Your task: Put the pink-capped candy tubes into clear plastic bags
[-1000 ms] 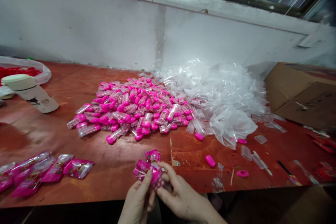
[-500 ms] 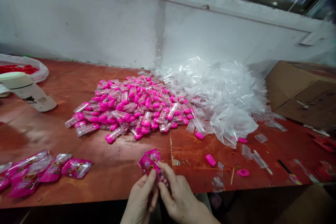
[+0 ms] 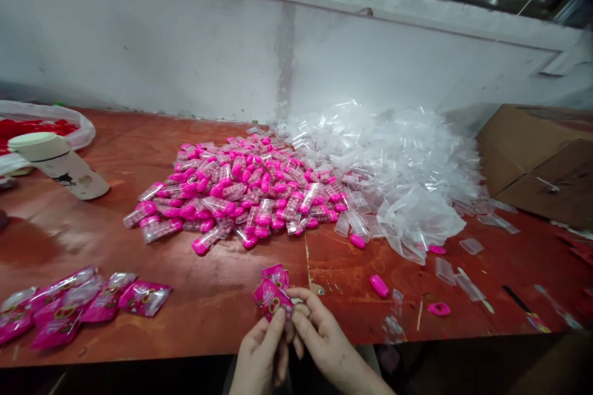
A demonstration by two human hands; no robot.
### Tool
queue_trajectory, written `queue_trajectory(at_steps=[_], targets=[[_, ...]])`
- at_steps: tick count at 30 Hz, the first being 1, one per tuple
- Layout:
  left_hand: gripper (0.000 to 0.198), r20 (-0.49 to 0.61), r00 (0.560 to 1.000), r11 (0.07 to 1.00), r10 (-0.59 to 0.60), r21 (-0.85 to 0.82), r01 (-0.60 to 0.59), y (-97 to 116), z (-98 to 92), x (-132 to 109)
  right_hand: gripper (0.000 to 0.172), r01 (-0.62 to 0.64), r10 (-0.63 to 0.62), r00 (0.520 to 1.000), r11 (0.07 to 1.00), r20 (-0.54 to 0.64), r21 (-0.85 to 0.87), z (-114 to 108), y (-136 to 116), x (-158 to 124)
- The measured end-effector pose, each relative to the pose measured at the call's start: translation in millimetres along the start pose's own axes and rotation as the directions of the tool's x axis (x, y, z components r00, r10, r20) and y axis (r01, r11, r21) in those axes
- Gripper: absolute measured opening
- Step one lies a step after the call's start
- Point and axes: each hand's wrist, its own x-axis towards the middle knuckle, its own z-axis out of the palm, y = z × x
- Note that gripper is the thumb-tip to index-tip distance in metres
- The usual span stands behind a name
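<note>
The pink sachet (image 3: 271,297) is pinched between left hand (image 3: 262,355) and right hand (image 3: 324,342); its edges should be kept aligned and gripped firmly.

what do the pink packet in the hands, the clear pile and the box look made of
Pink packet: likely glossy printed plastic film, crinkled and shiny. Clear pile: thin transparent plastic bags, glinting. Box: plain brown cardboard, matte, with folded flaps.

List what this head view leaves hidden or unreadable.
- Small pink printed packet: lower end covered by left hand and right hand; print too small.
- Wrists: cut by bottom edge.
- Brown cardboard box: cut by right edge.
- Red contents of clear plastic bag: cut by left edge.
</note>
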Motion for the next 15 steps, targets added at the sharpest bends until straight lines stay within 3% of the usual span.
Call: queue_trajectory(at_steps=[6,11,15], targets=[[0.060,-0.113,0.989,0.994,0.095,-0.052,-0.101,12.2,7.5,-4.3,0.060,-0.063,0.064,0.998,0.997,-0.026,0.035,0.0,11.6,3.3],[0.092,-0.230,0.961,0.976,0.152,-0.121,-0.183,12.5,10.6,-1.1,0.058,-0.014,0.014,1.000,0.998,-0.011,0.058,10.4,19.3,3.2],[0.087,-0.273,0.949,0.978,0.155,-0.092,-0.186,15.9,7.5,-5.8,0.056,-0.018,0.019,1.000,0.998,0.015,-0.058,15.4,14.8,3.7]])
